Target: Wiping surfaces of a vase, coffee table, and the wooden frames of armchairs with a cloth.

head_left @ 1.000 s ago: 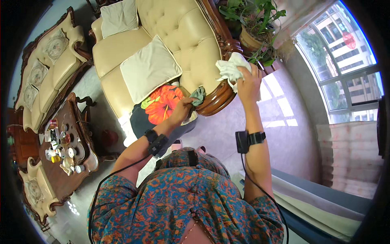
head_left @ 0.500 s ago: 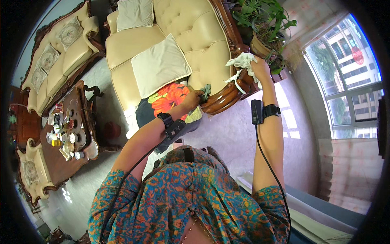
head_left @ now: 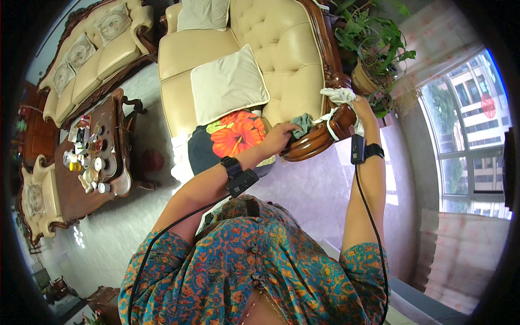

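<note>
Two cloths on the carved dark wooden armrest (head_left: 317,142) of the cream tufted leather sofa (head_left: 260,59): grey-green rag (head_left: 303,124) gripped in left hand (head_left: 279,138), white crumpled cloth (head_left: 341,100) clutched in right hand (head_left: 362,111). Pale polished floor (head_left: 309,189) below; cluttered dark wooden coffee table (head_left: 89,157) well apart. Right fingers hidden behind cloth; flower-printed orange cushion (head_left: 235,135) partly covered.

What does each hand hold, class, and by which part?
Left hand grips a bunched grey-green cloth at its near end; right hand presses a crumpled white cloth on the sofa's wooden armrest.
</note>
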Demonstrator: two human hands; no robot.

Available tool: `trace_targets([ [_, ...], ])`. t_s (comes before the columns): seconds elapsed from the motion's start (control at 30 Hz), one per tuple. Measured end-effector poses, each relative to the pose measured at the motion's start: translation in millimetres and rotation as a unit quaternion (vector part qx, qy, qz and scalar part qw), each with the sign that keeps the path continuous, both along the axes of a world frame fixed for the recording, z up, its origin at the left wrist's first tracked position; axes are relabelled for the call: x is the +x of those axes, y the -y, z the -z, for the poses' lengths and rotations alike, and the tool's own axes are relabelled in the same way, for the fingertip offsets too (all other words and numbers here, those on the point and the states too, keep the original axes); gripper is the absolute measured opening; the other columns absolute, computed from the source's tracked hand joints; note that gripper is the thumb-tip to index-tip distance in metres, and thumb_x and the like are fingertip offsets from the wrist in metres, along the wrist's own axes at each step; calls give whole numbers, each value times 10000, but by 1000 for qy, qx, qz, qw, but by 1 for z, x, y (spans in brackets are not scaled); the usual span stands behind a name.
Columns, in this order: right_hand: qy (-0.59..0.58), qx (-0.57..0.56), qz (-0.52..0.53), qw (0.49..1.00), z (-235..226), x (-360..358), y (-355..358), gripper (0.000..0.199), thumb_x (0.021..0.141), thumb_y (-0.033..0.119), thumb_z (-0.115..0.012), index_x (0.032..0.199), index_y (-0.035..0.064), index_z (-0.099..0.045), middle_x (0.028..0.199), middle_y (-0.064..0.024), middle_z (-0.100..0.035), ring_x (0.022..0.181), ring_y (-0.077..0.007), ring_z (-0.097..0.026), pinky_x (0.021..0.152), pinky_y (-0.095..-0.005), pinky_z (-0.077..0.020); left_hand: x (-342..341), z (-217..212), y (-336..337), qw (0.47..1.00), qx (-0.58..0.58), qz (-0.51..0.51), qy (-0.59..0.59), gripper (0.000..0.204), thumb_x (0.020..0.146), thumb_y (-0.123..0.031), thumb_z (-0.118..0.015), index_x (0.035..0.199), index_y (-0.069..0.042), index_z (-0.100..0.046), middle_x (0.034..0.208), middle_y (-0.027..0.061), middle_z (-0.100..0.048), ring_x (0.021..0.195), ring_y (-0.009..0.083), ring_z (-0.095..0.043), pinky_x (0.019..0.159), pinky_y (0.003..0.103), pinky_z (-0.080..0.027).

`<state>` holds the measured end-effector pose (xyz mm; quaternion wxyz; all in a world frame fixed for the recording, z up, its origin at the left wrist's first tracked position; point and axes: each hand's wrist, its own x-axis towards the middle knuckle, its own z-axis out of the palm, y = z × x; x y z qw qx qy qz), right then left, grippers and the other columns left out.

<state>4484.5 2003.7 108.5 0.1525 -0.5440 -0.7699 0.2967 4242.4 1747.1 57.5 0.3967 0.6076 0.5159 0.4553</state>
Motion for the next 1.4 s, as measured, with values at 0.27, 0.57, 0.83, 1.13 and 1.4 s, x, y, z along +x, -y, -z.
trace_targets([
  [0.27,66,134,43,988,3,0,7,296,803,150,-518,1037,59,-675,962,-235,-661,914,-362,-650,785,-400,-485,-1,25,-3,999,-49,1,9,423,805,101,-381,1138,-12,-616,1032,136,-621,957,237,-598,854,315,-467],
  [0.57,157,36,-42,986,-25,3,24,293,825,145,-489,984,-36,-655,943,-258,-662,909,-354,-651,761,-409,-472,-4,30,7,999,-36,-38,-10,415,808,72,-400,1164,-17,-595,1002,142,-621,972,253,-600,858,336,-467],
  [0.83,-67,13,-101,993,-19,-2,21,282,868,60,-478,1084,-8,-645,953,-98,-692,856,-139,-597,827,-313,-461,5,0,4,984,-163,-15,69,420,807,71,-410,1165,-17,-612,1057,125,-634,980,233,-617,860,328,-474],
  [1.13,-304,-39,-159,939,-59,-92,97,320,844,120,-539,1142,71,-647,1098,-162,-659,933,-298,-648,837,-375,-490,-40,127,24,951,-66,-251,-168,321,769,-78,-558,1065,-107,-679,777,86,-666,702,205,-619,649,389,-508],
  [1.4,213,263,-90,937,32,-15,-66,608,842,206,-627,1407,147,-409,1352,-265,-406,1187,-436,-439,955,-494,-396,30,90,-18,976,-8,-204,-77,306,741,-67,-562,1018,-94,-689,1005,189,-666,940,357,-637,818,414,-502],
])
